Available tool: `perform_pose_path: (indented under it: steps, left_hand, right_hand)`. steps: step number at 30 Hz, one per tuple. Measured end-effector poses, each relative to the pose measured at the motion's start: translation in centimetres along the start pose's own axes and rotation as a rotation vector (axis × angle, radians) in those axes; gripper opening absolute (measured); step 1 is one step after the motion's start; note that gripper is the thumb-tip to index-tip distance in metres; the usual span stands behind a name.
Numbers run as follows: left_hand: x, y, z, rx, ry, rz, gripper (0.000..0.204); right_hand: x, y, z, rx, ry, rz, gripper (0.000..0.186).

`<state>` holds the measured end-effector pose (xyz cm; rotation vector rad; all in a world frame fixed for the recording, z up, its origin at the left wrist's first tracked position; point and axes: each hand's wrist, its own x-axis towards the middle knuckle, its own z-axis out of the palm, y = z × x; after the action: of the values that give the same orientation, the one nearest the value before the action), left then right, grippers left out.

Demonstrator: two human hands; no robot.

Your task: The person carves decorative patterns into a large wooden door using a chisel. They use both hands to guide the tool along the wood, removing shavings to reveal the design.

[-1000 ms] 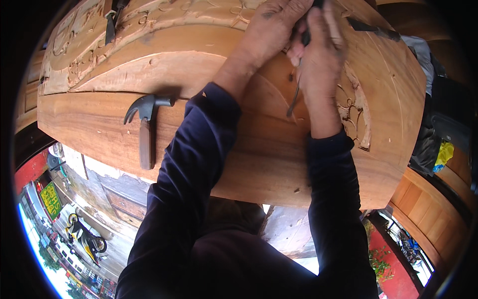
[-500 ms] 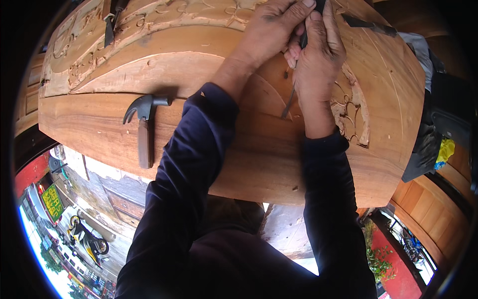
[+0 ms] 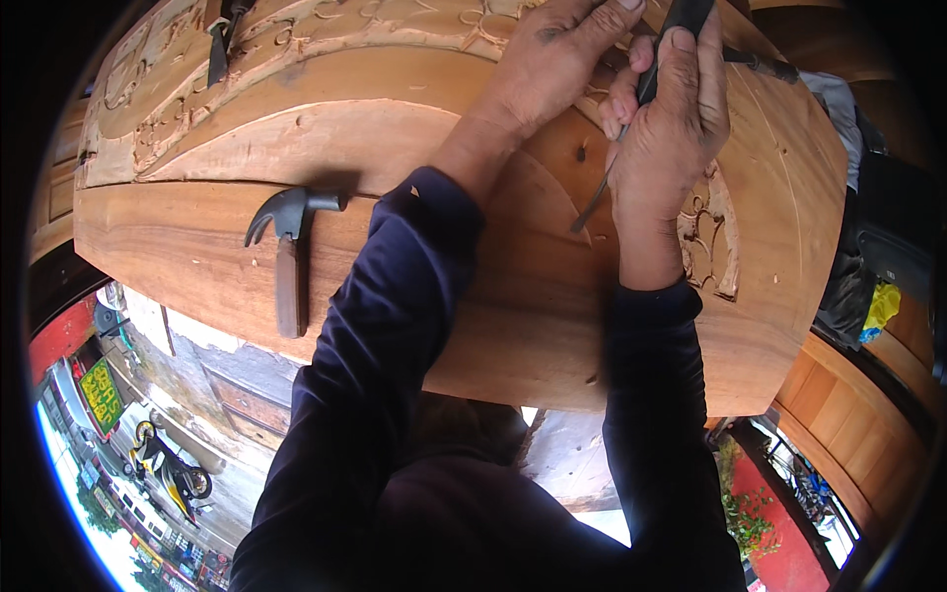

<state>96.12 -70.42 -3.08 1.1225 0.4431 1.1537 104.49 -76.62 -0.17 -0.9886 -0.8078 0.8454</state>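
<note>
Since half a second ago the right hand (image 3: 666,153) has shifted toward the right, carrying the upper end of the dark carving tool (image 3: 648,87) with it, so the tool leans farther over; the left hand (image 3: 552,64) has also slid slightly rightward. The right hand is closed around the tool, its thumb laid along the dark handle. The left hand is partly curled beside that handle, thumb extended; whether it actually grips the tool cannot be told, since its fingers are partly hidden. The tool slants across the wooden panel (image 3: 513,326), its thin shaft running down-left to a tip at the wood near a curved line. A claw hammer (image 3: 288,271) lies well to the left on the panel, near the left sleeve (image 3: 395,257), on which a small wood chip (image 3: 415,191) sits. A dark chisel (image 3: 218,54) rests at the upper left over the carved pattern (image 3: 286,37), and another dark tool (image 3: 760,65) lies beyond the right hand. Carved loops (image 3: 705,237) show just right of the right wrist.
</note>
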Motion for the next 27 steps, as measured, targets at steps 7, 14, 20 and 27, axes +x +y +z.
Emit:
perform_pose_path:
  steps: [7,14,20,27]
  left_hand:
    - [-0.7,2.5,-0.9,-0.174,-0.252,-0.017,0.057]
    - [0.7,-0.9,-0.1,0.102,-0.032,0.151,0.051]
    - [0.5,-1.1,-0.7,0.203,0.033,0.093,0.051]
    - [-1.3,1.6,-0.4,-0.362,-0.129,0.02,0.06]
  right_hand:
    - [0.0,-0.5,0.4,-0.006,-0.03,0.021,0.049]
    - [0.8,1.7,0.0,0.003,-0.001,0.089,0.045]
    - [0.4,2.6,-0.5,0.003,-0.037,0.154,0.045]
    - [2.1,0.4,-2.1,0.257,-0.079,0.219,0.049]
